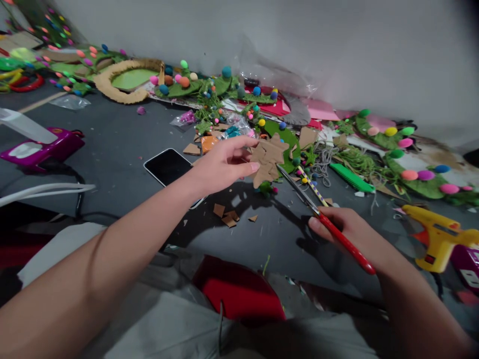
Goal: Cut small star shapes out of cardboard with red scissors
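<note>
Held up over the table in my left hand [232, 162] is a star-shaped piece of brown cardboard [270, 158], pinched at its left edge between thumb and fingers. My right hand [342, 227] is closed round a pair of scissors [346, 243] with red handles. Their metal blades look nearly closed, and the tips point up and left, beside the right edge of the cardboard. Whether tips and cardboard touch, I cannot tell. Small cardboard scraps [226, 214] lie on the table below. A smartphone [170, 169] with a dark screen lies partly under my left forearm.
A yellow glue gun [437, 237] lies at the right. A purple device [45, 149] with a white cable stands at the left. Along the wall lie felt pieces with coloured pompoms [185, 85], a cardboard ring [112, 85], a green comb [352, 178] and grey yarn [322, 159].
</note>
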`<state>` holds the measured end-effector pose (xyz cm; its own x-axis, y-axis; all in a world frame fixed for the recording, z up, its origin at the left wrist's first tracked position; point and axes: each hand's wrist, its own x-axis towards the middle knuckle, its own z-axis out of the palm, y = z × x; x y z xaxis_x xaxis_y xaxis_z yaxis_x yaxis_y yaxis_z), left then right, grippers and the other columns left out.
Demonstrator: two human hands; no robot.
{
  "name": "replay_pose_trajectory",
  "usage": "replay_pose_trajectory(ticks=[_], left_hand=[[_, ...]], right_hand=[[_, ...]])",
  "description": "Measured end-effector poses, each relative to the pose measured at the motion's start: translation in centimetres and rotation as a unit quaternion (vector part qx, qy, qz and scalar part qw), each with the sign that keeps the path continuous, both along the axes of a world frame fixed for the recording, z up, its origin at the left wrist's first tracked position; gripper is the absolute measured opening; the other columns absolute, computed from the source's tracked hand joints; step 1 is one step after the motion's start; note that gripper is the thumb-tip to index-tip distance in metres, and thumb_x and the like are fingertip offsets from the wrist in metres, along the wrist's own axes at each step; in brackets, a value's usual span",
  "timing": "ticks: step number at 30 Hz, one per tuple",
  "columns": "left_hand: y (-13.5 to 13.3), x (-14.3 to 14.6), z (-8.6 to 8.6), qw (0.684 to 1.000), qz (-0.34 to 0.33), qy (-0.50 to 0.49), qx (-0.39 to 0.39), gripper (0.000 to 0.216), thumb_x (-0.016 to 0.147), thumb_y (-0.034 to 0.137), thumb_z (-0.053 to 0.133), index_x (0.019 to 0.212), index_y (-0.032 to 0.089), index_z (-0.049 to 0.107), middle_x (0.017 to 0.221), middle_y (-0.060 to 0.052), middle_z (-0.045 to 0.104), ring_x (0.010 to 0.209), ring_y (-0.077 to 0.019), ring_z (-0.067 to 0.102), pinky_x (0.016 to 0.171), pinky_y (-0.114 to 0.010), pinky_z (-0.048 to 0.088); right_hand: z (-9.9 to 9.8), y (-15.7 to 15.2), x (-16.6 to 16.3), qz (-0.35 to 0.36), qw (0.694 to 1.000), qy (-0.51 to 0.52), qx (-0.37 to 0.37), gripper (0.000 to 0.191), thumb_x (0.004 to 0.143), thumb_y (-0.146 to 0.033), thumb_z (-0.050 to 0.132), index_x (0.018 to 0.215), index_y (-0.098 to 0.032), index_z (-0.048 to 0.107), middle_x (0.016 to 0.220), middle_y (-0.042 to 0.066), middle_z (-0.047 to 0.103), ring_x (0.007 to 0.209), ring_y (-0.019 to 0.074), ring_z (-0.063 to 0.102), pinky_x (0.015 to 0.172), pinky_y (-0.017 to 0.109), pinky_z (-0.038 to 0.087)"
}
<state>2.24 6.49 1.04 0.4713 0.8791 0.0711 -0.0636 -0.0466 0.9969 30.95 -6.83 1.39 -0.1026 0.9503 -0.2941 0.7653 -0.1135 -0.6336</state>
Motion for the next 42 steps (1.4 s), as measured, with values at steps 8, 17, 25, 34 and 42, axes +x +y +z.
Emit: replay_pose_trajectory(ticks=[8,17,25,34,42], left_hand=[[-0.03,0.22,-0.32,1.000,0.008,-0.010,0.001,0.043,0.079,0.025,0.087,0.121,0.023,0.079,0.095,-0.005,0.077,0.088,-0.0236,0.072,0.084,-0.041,0.057],[-0.14,0.30,-0.25,1.000,0.008,0.005,-0.012,0.044,0.081,0.023,0.086,0.125,0.019,0.079,0.095,-0.006,0.075,0.082,-0.0213,0.070,0.080,-0.040,0.058],[-0.26,0.39,-0.34,1.000,0.008,0.014,-0.001,0.045,0.082,0.023,0.086,0.126,0.020,0.079,0.089,-0.004,0.077,0.074,-0.0186,0.067,0.072,-0.036,0.057],[-0.14,0.34,-0.24,1.000,-0.015,0.000,0.006,0.039,0.084,0.022,0.084,0.122,0.023,0.081,0.090,-0.004,0.078,0.077,-0.0204,0.070,0.076,-0.038,0.058],[-0.07,0.35,-0.40,0.999,-0.001,0.033,0.015,0.040,0.085,0.019,0.080,0.125,0.019,0.077,0.091,-0.003,0.076,0.080,-0.0190,0.070,0.080,-0.038,0.059]], right_hand=[[-0.09,0.07,-0.11,0.004,1.000,0.000,-0.011,0.059,0.090,-0.075,0.064,0.066,-0.025,0.048,0.065,-0.003,0.042,0.061,0.0154,0.038,0.053,0.030,0.032],[0.27,-0.26,-0.03,-0.002,1.000,0.008,-0.030,0.051,0.088,-0.068,0.069,0.069,-0.025,0.050,0.063,-0.004,0.046,0.059,0.0158,0.042,0.052,0.030,0.035],[0.17,-0.17,-0.14,0.003,1.000,0.012,-0.018,0.055,0.091,-0.071,0.066,0.066,-0.025,0.048,0.063,-0.003,0.044,0.059,0.0159,0.039,0.052,0.030,0.033],[0.19,0.19,-0.34,0.014,1.000,0.009,-0.008,0.057,0.089,-0.072,0.069,0.064,-0.024,0.050,0.063,-0.004,0.043,0.059,0.0147,0.039,0.052,0.029,0.034],[-0.01,0.30,-0.44,0.006,1.000,-0.018,0.001,0.060,0.088,-0.075,0.066,0.062,-0.023,0.048,0.062,-0.004,0.038,0.059,0.0142,0.037,0.052,0.028,0.031]])
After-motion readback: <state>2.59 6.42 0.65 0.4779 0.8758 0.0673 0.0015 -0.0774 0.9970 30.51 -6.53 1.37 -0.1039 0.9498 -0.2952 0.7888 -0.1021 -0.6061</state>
